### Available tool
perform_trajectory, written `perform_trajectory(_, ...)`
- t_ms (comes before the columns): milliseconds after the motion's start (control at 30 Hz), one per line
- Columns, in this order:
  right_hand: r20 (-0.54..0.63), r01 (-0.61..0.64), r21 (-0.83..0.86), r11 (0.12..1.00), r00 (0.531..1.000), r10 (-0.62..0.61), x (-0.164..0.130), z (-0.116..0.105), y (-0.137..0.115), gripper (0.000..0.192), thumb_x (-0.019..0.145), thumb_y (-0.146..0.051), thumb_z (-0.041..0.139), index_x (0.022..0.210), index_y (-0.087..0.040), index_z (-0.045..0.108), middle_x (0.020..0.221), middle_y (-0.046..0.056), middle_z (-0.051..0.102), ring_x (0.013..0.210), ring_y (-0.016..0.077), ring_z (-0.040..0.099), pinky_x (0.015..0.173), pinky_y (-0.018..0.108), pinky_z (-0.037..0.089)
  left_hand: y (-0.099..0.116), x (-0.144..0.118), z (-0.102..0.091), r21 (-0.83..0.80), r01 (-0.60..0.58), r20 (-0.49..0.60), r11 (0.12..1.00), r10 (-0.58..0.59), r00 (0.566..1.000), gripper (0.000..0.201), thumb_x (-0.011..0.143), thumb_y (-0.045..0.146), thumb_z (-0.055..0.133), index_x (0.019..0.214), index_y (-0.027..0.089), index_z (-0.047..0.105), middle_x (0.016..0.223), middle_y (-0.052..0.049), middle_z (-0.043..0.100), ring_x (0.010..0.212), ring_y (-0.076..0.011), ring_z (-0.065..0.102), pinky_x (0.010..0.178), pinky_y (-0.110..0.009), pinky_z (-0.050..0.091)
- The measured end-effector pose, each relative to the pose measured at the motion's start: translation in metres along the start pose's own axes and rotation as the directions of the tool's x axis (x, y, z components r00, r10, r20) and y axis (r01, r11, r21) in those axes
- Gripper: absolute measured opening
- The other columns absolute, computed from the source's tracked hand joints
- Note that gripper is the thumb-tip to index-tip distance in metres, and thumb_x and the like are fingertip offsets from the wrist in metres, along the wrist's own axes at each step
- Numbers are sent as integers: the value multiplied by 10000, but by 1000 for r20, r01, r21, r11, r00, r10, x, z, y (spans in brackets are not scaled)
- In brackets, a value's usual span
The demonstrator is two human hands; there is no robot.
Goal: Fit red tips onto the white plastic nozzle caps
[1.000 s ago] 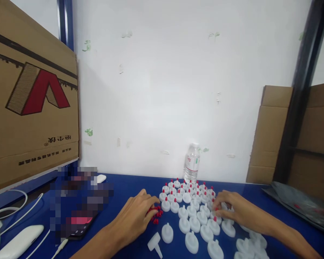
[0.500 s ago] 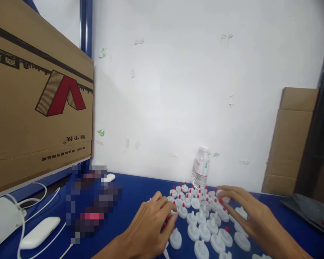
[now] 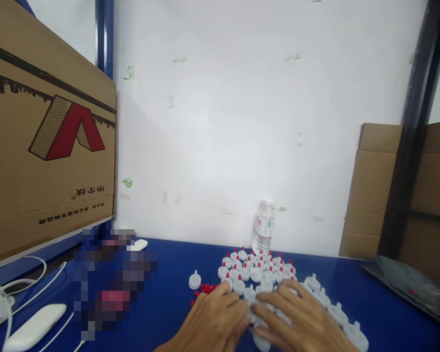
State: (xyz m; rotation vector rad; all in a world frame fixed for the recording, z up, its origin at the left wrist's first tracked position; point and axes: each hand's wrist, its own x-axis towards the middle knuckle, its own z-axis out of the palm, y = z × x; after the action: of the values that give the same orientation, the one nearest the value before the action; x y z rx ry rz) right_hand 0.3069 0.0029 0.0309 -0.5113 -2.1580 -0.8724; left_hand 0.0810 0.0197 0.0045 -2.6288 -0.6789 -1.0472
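Low over the table, my left hand (image 3: 215, 315) has its fingers bent and drawn together. My right hand (image 3: 298, 315) meets it from the right, its fingers curled in toward the left fingertips. Whatever lies between the two sets of fingertips is hidden; only bits of white show there. Around and behind the hands stand several round white nozzle caps (image 3: 255, 274), many topped with a small red tip (image 3: 239, 277). Along the right side are white caps with bare nozzles (image 3: 338, 314). Loose red tips (image 3: 207, 288) are heaped just beyond my left hand, near a lone white cap (image 3: 194, 280).
A clear plastic bottle (image 3: 264, 227) stands against the white wall behind the caps. At left are a big cardboard box (image 3: 51, 186), a white device (image 3: 36, 327) and white cables. A grey plastic bag (image 3: 407, 288) lies at right, by folded cardboard (image 3: 372, 190).
My right hand has moved left and closer from the far caps to meet my left hand. The left hand has shifted slightly, uncovering the red tips. The view has turned a little right.
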Motion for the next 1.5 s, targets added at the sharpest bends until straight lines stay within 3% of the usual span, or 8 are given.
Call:
perform_trajectory(167,154,-246,-97,965,954,258,-31,-9,59,203,1033,-331,495,1095,-253,673,1027,42,749,880,200,690,839,367,473,-21,0,-31,-72,353,98,933,-346,933,356,1075,292,261,791,214,461,787,2,555,763,-180,502,667,-318,359)
perform_trajectory(300,315,-537,-100,838,782,538,-55,-17,96,255,979,-475,541,1043,-271,678,991,50,734,908,246,684,834,396,517,-33,3,-38,11,463,198,886,-456,868,296,1058,286,328,871,215,546,920,-21,590,897,-217,522,706,-330,382)
perform_trajectory(633,664,-714,7,700,527,531,-68,-21,106,345,901,-563,591,915,-246,728,915,52,714,890,251,635,840,376,476,-43,-5,-19,44,418,296,907,-411,862,297,1028,171,385,1083,277,657,1083,-27,631,1019,-218,556,737,-302,439)
perform_trajectory(833,740,-745,8,667,453,496,-66,-17,91,311,886,-536,618,933,-260,753,920,54,706,930,262,621,853,363,453,-55,-6,-15,86,456,370,886,-453,811,234,1015,205,482,1068,292,692,1013,-3,701,998,-230,567,726,-289,442)
perform_trajectory(967,717,-783,28,621,449,533,-51,-31,92,393,885,-587,609,1081,-276,748,977,54,716,910,253,627,845,352,451,-55,-6,-15,68,442,380,894,-433,817,247,1040,282,474,1041,300,721,1016,-4,691,989,-220,560,730,-281,435)
perform_trajectory(1167,827,-819,117,561,393,401,-41,-33,83,351,697,-518,843,966,-303,779,919,-3,727,941,232,627,839,298,447,-57,-10,-10,72,389,412,918,-383,827,251,1014,244,514,1022,305,757,1037,-12,680,975,-210,544,678,-275,388)
perform_trajectory(1333,751,-750,248,613,549,367,-47,-28,82,236,876,-495,689,901,-263,727,985,18,719,930,224,630,844,341,480,-55,-10,-13,54,374,361,926,-367,857,268,1012,206,495,1062,310,737,1028,-11,662,967,-206,542,645,-270,372)
perform_trajectory(1500,606,-774,311,552,609,512,-32,-34,74,223,1004,-453,510,994,-242,582,1097,73,703,1019,236,649,890,378,527,-37,-1,-25,40,383,310,923,-376,873,271,1051,234,403,1084,286,667,1037,-23,625,995,-220,543,686,-287,401)
